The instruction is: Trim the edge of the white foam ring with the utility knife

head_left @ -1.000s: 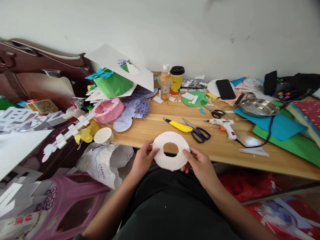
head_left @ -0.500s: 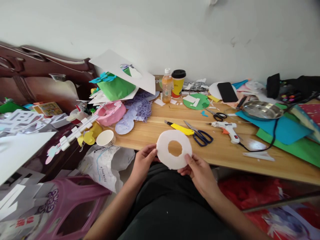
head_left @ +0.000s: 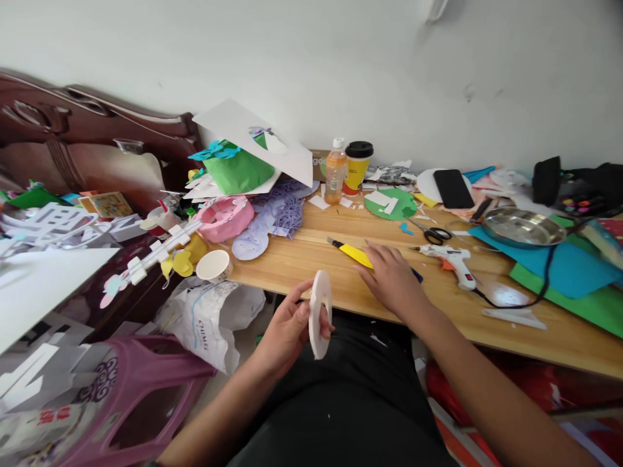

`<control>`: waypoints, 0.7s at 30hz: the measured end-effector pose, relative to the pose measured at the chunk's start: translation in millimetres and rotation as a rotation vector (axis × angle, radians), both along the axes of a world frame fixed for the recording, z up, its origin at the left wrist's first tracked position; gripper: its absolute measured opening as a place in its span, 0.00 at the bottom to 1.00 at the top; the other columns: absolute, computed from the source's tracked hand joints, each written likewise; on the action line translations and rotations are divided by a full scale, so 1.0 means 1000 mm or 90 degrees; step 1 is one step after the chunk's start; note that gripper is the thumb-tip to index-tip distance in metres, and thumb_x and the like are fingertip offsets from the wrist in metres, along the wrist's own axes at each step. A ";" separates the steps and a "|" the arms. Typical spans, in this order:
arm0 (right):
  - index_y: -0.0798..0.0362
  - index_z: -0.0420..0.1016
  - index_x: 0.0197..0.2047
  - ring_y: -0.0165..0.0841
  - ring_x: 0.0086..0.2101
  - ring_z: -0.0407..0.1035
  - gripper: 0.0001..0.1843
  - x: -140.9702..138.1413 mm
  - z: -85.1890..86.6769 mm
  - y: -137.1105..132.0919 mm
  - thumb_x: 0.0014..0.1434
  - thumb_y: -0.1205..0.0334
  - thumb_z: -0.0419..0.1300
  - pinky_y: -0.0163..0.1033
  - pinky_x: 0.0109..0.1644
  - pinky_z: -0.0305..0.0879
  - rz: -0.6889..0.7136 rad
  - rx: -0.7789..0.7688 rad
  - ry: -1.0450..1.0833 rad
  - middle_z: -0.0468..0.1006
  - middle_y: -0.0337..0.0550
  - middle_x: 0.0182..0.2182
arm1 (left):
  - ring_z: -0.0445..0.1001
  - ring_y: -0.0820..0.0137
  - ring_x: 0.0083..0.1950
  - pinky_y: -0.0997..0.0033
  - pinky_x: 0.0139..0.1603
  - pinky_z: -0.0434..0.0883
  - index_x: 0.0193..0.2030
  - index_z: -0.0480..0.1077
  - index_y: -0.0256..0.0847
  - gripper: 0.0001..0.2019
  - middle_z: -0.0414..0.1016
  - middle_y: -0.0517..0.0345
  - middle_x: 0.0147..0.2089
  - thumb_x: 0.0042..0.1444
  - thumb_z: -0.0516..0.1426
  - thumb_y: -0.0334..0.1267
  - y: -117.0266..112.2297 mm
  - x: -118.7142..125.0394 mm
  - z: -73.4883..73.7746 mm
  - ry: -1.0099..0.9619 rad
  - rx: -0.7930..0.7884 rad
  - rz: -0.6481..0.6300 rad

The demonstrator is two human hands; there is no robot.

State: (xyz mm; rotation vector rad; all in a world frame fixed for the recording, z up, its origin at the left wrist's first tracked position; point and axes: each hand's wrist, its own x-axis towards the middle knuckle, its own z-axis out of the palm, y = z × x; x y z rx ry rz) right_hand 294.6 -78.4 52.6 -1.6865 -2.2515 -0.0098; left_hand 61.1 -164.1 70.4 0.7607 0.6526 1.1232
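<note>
A white foam-like ring (head_left: pixel 315 324) is turned nearly edge-on above my lap. My left hand (head_left: pixel 287 327) grips its left side, with fingertips showing through the hole. My right hand (head_left: pixel 392 279) is over the wooden table, fingers stretched out and a little apart. It covers the rear end of a yellow utility knife (head_left: pixel 354 253) and most of a pair of dark blue scissors, of which only a handle edge (head_left: pixel 417 275) shows. Whether the fingers touch either tool cannot be made out. A white hot glue gun (head_left: pixel 452 259) lies to the right of this hand.
Black-handled scissors (head_left: pixel 435 235), a green paper disc (head_left: pixel 396 204), a drink bottle (head_left: pixel 335 172) and a yellow cup (head_left: pixel 357 168) stand or lie farther back. A metal pan (head_left: pixel 523 227) is on the right. A white paper cup (head_left: pixel 214 266) sits by the left front edge.
My right hand has let go of the ring and moved up and forward over the knife and scissors. The ring has turned from face-on to edge-on in my left hand.
</note>
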 end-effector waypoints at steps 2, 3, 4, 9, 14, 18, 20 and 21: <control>0.63 0.66 0.66 0.55 0.62 0.60 0.27 -0.006 -0.006 0.029 0.68 0.59 0.54 0.57 0.63 0.56 -0.006 -0.063 -0.113 0.70 0.66 0.62 | 0.74 0.71 0.29 0.64 0.43 0.73 0.66 0.63 0.40 0.37 0.77 0.57 0.32 0.57 0.65 0.57 0.001 0.002 -0.006 0.014 0.024 0.015; 0.63 0.65 0.67 0.55 0.61 0.61 0.27 -0.011 -0.010 0.040 0.68 0.61 0.53 0.57 0.62 0.57 -0.001 -0.095 -0.140 0.73 0.66 0.60 | 0.75 0.71 0.29 0.65 0.43 0.73 0.67 0.62 0.40 0.38 0.77 0.57 0.32 0.56 0.65 0.57 0.001 0.002 -0.008 0.017 0.033 0.019; 0.63 0.65 0.66 0.54 0.59 0.63 0.26 -0.015 -0.012 0.049 0.68 0.64 0.52 0.56 0.61 0.57 0.006 -0.119 -0.151 0.75 0.66 0.57 | 0.75 0.71 0.29 0.65 0.42 0.73 0.68 0.62 0.41 0.39 0.77 0.57 0.32 0.56 0.65 0.57 0.001 0.003 -0.010 0.019 0.040 0.020; 0.65 0.66 0.65 0.49 0.53 0.70 0.26 -0.022 -0.002 0.052 0.66 0.72 0.49 0.50 0.57 0.63 0.042 -0.150 -0.114 0.77 0.65 0.52 | 0.76 0.69 0.29 0.62 0.43 0.74 0.72 0.57 0.41 0.42 0.76 0.58 0.31 0.58 0.63 0.58 -0.001 0.004 -0.010 0.028 0.027 0.000; 0.54 0.60 0.67 0.34 0.30 0.73 0.26 -0.013 0.026 -0.028 0.73 0.49 0.43 0.38 0.34 0.72 0.024 -0.288 0.498 0.78 0.45 0.36 | 0.67 0.75 0.25 0.68 0.35 0.72 0.69 0.62 0.41 0.30 0.71 0.62 0.29 0.67 0.55 0.56 -0.005 0.012 -0.010 0.015 -0.009 0.051; 0.50 0.67 0.56 0.26 0.19 0.66 0.24 -0.025 0.031 -0.099 0.65 0.41 0.58 0.33 0.22 0.66 0.016 -0.449 0.772 0.72 0.35 0.29 | 0.60 0.77 0.22 0.72 0.30 0.68 0.65 0.67 0.39 0.26 0.67 0.64 0.27 0.68 0.53 0.54 -0.009 0.022 -0.012 0.011 -0.047 0.063; 0.50 0.68 0.50 0.25 0.18 0.65 0.21 -0.034 0.029 -0.117 0.65 0.41 0.58 0.32 0.22 0.64 -0.020 -0.467 0.814 0.70 0.33 0.28 | 0.60 0.77 0.22 0.72 0.30 0.67 0.66 0.67 0.40 0.27 0.66 0.64 0.26 0.68 0.53 0.55 -0.010 0.024 -0.013 0.018 -0.050 0.052; 0.50 0.68 0.49 0.25 0.18 0.64 0.22 -0.038 0.027 -0.122 0.65 0.41 0.58 0.32 0.21 0.63 -0.037 -0.469 0.824 0.70 0.33 0.27 | 0.60 0.77 0.22 0.72 0.30 0.67 0.66 0.67 0.40 0.27 0.67 0.64 0.26 0.68 0.53 0.55 -0.010 0.025 -0.014 0.027 -0.046 0.046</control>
